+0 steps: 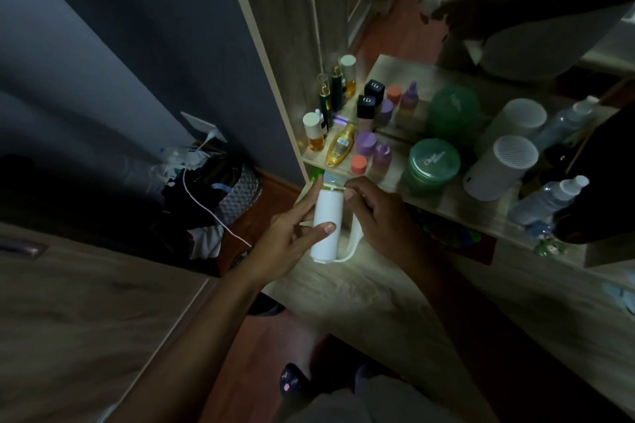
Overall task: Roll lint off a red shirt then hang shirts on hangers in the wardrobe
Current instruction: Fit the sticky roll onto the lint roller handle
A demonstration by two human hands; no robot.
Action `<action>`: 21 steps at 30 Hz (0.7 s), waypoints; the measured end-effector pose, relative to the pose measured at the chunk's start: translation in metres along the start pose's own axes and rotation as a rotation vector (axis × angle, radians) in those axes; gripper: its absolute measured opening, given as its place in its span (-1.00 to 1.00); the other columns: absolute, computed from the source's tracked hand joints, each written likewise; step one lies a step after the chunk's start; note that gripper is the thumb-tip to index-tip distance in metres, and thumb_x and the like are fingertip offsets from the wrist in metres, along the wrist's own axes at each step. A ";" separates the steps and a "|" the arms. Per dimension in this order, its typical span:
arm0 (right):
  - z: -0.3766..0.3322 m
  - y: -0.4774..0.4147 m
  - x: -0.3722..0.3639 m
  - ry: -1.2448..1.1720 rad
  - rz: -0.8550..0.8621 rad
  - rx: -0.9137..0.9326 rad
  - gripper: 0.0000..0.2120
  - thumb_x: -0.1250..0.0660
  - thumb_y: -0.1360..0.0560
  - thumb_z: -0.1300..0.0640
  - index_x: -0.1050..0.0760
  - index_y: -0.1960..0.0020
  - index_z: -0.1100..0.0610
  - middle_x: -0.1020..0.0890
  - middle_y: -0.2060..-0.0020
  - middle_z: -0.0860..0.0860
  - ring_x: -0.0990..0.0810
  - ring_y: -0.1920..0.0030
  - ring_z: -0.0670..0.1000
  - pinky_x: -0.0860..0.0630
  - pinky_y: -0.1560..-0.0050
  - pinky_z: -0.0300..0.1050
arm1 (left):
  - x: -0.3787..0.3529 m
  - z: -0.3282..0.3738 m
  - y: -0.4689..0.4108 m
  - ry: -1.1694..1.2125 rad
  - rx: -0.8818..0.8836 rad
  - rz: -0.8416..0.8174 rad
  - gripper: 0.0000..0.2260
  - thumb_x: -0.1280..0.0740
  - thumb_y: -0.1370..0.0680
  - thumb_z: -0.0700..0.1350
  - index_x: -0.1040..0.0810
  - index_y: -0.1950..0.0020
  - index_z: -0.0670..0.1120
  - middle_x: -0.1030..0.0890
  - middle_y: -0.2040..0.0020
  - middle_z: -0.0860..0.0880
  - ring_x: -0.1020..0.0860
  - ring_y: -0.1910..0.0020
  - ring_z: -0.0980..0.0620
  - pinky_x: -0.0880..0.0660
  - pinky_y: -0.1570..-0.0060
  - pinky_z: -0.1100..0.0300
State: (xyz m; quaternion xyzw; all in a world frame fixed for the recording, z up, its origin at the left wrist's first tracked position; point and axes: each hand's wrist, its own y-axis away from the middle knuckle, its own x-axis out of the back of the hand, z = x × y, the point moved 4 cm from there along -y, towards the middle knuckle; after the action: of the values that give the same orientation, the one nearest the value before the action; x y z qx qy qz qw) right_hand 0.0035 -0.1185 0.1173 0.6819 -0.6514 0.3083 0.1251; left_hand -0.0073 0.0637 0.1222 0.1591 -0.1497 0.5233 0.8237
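Head view, dim bedroom: a person holds a white lint roller upright between both hands, over the near edge of a wooden dressing table. The left hand clasps the roll, forefinger straight up its left side and thumb laid across its front. The right hand, fingers curled tight, pinches at the roll's top end with the thumb tip, and the curved white handle runs down beneath that palm. Just beyond the grip stand an orange-capped bottle and purple bottles. A green jar sits further right, with a white cylinder past it.
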 end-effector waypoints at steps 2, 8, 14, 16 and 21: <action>-0.010 -0.005 0.002 -0.007 0.006 0.028 -0.82 -0.20 -0.66 0.06 -0.53 -0.11 0.12 -0.49 0.18 -0.16 -0.43 0.21 -0.37 -0.27 0.20 -0.51 | 0.008 0.006 0.002 -0.024 -0.023 0.027 -0.33 -0.38 -0.62 -0.08 -0.11 -0.63 0.17 -0.38 -0.46 0.32 -0.49 -0.22 0.15 -0.50 -0.25 0.13; -0.036 -0.024 -0.001 -0.088 -0.044 0.076 -0.80 -0.19 -0.66 0.05 -0.53 -0.16 0.10 -0.52 0.26 -0.16 -0.51 0.26 -0.25 -0.38 0.26 -0.36 | 0.033 0.022 0.015 -0.009 -0.021 0.095 -0.36 -0.39 -0.60 0.04 -0.14 -0.58 0.32 -0.49 -0.34 0.17 -0.49 -0.16 0.09 -0.45 -0.26 0.08; -0.073 -0.045 0.005 -0.127 -0.020 0.183 -0.77 -0.20 -0.66 0.09 -0.55 -0.21 0.14 -0.68 0.12 0.02 -0.63 0.14 -0.11 -0.57 0.12 -0.14 | 0.063 0.048 0.030 -0.021 -0.060 0.194 -0.34 -0.41 -0.59 -0.06 -0.16 -0.59 0.24 -0.61 -0.32 0.01 -0.62 -0.20 -0.01 -0.56 -0.24 0.02; -0.088 -0.051 0.007 -0.141 -0.016 0.223 -0.76 -0.19 -0.66 0.10 -0.55 -0.21 0.16 -0.69 0.11 0.05 -0.64 0.13 -0.10 -0.57 0.11 -0.14 | 0.074 0.058 0.034 -0.041 -0.086 0.209 -0.32 -0.40 -0.59 -0.09 -0.14 -0.61 0.20 -0.61 -0.33 0.05 -0.65 -0.16 -0.07 -0.58 -0.20 0.06; -0.115 -0.060 0.009 -0.141 -0.023 0.331 -0.77 -0.18 -0.67 0.12 -0.55 -0.19 0.17 -0.67 0.12 0.02 -0.64 0.14 -0.11 -0.58 0.13 -0.10 | 0.095 0.070 0.042 -0.109 -0.112 0.247 -0.32 -0.39 -0.60 0.02 -0.09 -0.59 0.31 -0.63 -0.26 -0.06 -0.60 -0.14 -0.23 -0.55 -0.20 -0.13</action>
State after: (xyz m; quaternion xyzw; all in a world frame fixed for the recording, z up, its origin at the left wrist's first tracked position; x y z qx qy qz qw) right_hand 0.0315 -0.0529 0.2258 0.7206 -0.5909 0.3614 -0.0314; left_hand -0.0120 0.1284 0.2287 0.1214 -0.2418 0.6020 0.7513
